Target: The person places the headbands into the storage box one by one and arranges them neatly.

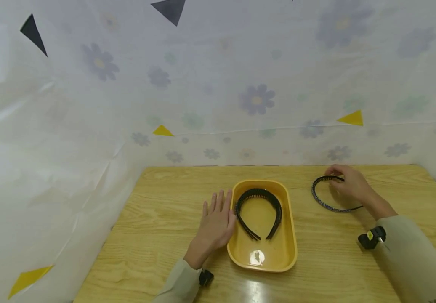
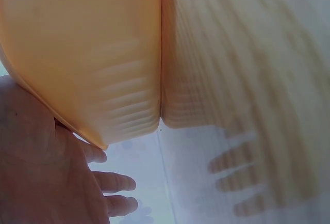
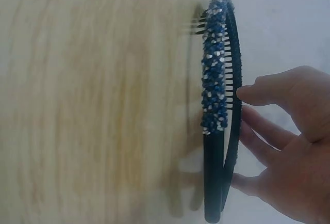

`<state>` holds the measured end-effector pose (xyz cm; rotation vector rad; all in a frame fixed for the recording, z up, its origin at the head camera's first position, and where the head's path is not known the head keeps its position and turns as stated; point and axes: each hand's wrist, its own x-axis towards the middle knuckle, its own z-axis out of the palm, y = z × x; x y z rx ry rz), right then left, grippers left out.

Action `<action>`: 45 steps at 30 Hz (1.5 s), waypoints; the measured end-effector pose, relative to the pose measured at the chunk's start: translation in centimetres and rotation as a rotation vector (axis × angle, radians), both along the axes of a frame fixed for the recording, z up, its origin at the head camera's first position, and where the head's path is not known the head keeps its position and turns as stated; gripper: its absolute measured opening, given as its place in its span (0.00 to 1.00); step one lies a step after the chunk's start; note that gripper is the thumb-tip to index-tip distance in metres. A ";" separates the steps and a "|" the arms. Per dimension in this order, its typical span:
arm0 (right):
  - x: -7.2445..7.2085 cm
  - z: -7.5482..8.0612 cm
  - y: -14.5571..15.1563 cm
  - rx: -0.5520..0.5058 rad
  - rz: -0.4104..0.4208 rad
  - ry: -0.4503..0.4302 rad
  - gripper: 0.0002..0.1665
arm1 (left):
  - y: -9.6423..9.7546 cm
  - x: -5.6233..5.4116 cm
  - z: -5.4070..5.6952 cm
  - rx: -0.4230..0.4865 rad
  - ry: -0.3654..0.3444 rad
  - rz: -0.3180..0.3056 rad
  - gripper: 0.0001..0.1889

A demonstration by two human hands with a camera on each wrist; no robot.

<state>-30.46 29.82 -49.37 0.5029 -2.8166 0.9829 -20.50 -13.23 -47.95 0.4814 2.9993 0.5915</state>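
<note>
A yellow plastic tray (image 1: 260,221) lies on the table, with black toothed headbands (image 1: 277,212) nested together inside it. My left hand (image 1: 215,225) touches the tray's left rim with its fingers straight; the left wrist view shows the hand (image 2: 46,157) against the tray's outer wall (image 2: 118,53). To the right of the tray, my right hand (image 1: 354,187) pinches another headband (image 1: 313,193) by one side. Blue and silver beads cover part of this headband (image 3: 214,69) in the right wrist view, and comb teeth show along its inner side.
The wood-grain table (image 1: 157,227) reaches back to a white flowered sheet (image 1: 221,109). More sheeting hangs along the left side (image 1: 62,168). Yellow and dark triangles mark the sheet. A strapped black device sits on each wrist.
</note>
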 end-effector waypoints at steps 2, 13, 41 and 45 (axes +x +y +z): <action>0.0 -0.2 0.2 -0.005 -0.005 -0.027 0.11 | 0.1 0.0 0.0 0.001 -0.002 0.000 0.31; 0.5 -0.1 0.9 0.030 -0.036 -0.113 0.13 | 0.2 0.0 0.0 0.009 0.002 -0.003 0.31; 1.8 0.3 1.4 0.028 -0.084 -0.157 0.22 | 0.3 -0.4 0.0 0.027 -0.002 -0.014 0.31; 2.3 0.6 1.0 -0.005 -0.096 -0.117 0.23 | 0.3 -0.4 0.1 0.027 -0.002 -0.013 0.31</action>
